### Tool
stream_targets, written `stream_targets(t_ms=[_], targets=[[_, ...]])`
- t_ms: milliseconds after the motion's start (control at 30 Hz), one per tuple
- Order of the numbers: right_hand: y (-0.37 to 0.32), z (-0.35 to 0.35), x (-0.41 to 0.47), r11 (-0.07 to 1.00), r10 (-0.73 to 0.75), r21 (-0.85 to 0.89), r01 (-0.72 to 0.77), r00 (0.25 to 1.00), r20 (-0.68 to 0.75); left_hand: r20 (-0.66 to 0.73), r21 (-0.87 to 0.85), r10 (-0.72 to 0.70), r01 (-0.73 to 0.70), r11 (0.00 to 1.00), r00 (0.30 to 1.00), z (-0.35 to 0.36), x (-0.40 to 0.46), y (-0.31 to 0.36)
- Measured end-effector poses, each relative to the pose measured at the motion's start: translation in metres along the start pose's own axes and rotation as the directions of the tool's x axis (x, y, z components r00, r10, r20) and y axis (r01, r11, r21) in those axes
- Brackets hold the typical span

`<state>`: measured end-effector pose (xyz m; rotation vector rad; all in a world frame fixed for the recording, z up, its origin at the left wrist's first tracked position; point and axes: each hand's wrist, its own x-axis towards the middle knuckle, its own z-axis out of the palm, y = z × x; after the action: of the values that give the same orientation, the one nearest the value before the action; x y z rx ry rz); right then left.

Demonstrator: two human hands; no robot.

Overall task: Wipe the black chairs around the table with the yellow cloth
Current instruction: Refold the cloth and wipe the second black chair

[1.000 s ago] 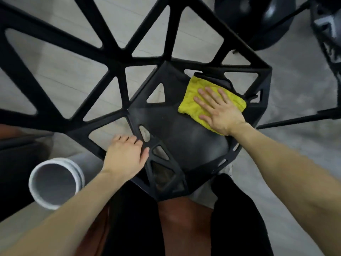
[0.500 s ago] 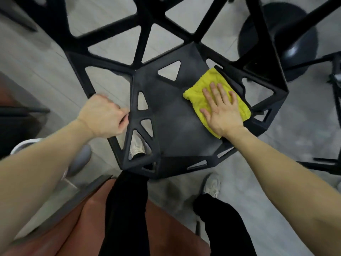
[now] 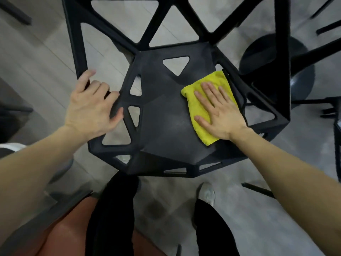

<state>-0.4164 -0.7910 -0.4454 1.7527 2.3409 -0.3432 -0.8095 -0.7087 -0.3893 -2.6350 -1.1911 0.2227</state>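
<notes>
A black chair with triangular cut-outs fills the middle of the head view, seen from above. A folded yellow cloth lies on the right side of its seat. My right hand presses flat on the cloth, fingers straight and spread. My left hand rests on the chair's left frame, its fingers loosely bent over the black bars and its thumb against the seat's left edge.
A round black table base stands on the floor at the right, behind the chair. Thin black legs of another chair show at the far right edge. A brown-red surface lies at the bottom left by my legs.
My left hand has gone from a fist on the left frame to loosely spread fingers over it. The chair has turned and come nearer. My right hand with the cloth stays at the seat's right.
</notes>
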Motion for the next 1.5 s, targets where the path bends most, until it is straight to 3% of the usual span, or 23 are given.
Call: stream_targets(t_ms=[100, 233, 467, 533, 700, 767, 833, 867, 967, 1067, 1133, 1233, 1267, 1333, 1367, 1433, 1500], targets=[[-0.026, 0.008, -0.041, 0.980, 0.191, 0.064, -0.191, 0.982, -0.003, 0.009, 0.031, 0.001, -0.001, 1.000, 1.000, 0.000, -0.001, -0.002], [-0.028, 0.015, -0.076, 0.976, 0.197, 0.086, -0.199, 0.980, 0.032, 0.025, 0.062, -0.015, 0.014, 0.998, 1.000, -0.002, 0.001, -0.003], [-0.031, 0.011, 0.026, 0.942, 0.317, 0.131, -0.309, 0.947, -0.050, 0.026, 0.082, -0.015, 0.013, 0.997, 1.000, 0.001, 0.000, -0.006], [-0.034, 0.011, 0.033, 0.948, 0.296, 0.140, -0.286, 0.953, -0.056, 0.018, 0.079, -0.014, 0.012, 0.997, 1.000, 0.002, -0.002, -0.006], [0.001, 0.005, -0.013, 0.997, 0.077, 0.024, -0.077, 0.997, 0.021, 0.018, 0.053, -0.018, 0.017, 0.998, 1.000, 0.001, -0.002, -0.008], [-0.007, 0.002, -0.024, 0.983, 0.182, 0.017, -0.182, 0.983, 0.018, 0.017, 0.048, -0.025, 0.025, 0.999, 1.000, 0.003, -0.002, -0.008], [-0.058, 0.003, -0.018, 0.922, 0.378, 0.087, -0.377, 0.926, 0.003, 0.009, 0.047, -0.019, 0.018, 0.999, 1.000, 0.005, -0.003, -0.008], [-0.096, 0.005, -0.014, 0.909, 0.389, 0.163, -0.384, 0.921, 0.005, 0.007, 0.043, -0.018, 0.017, 0.999, 1.000, 0.005, -0.004, -0.009], [-0.200, 0.007, -0.009, 0.960, 0.036, 0.277, -0.046, 0.999, 0.041, 0.016, 0.042, -0.012, 0.011, 0.999, 1.000, 0.006, -0.002, -0.008], [-0.181, 0.007, -0.021, 0.959, -0.163, 0.240, 0.148, 0.986, 0.042, 0.020, 0.045, -0.009, 0.008, 0.999, 1.000, 0.004, -0.002, -0.008], [-0.108, 0.010, -0.022, 0.976, -0.086, 0.203, 0.080, 0.996, 0.023, 0.039, 0.056, -0.002, -0.001, 0.998, 0.999, 0.004, -0.001, -0.008], [0.001, -0.006, -0.004, 0.976, 0.218, 0.008, -0.218, 0.976, 0.020, 0.022, 0.060, -0.018, 0.017, 0.998, 1.000, 0.007, -0.003, -0.008], [0.005, -0.009, 0.003, 0.959, 0.285, -0.003, -0.285, 0.959, -0.006, 0.013, 0.065, -0.021, 0.020, 0.998, 1.000, 0.008, -0.002, -0.008], [-0.052, -0.006, 0.008, 0.917, 0.388, 0.119, -0.382, 0.921, -0.038, 0.006, 0.067, -0.015, 0.015, 0.998, 1.000, 0.008, -0.003, -0.008], [-0.099, -0.001, 0.001, 0.922, 0.348, 0.186, -0.338, 0.937, -0.019, 0.004, 0.067, -0.017, 0.017, 0.998, 1.000, 0.007, -0.003, -0.008], [-0.191, 0.010, -0.020, 0.968, 0.064, 0.239, -0.072, 0.997, 0.043, 0.014, 0.075, -0.022, 0.020, 0.997, 1.000, 0.006, -0.001, -0.008], [-0.232, 0.007, -0.034, 0.960, -0.171, 0.239, 0.143, 0.980, 0.098, 0.032, 0.070, -0.011, 0.009, 0.997, 0.999, 0.003, 0.000, -0.008]])
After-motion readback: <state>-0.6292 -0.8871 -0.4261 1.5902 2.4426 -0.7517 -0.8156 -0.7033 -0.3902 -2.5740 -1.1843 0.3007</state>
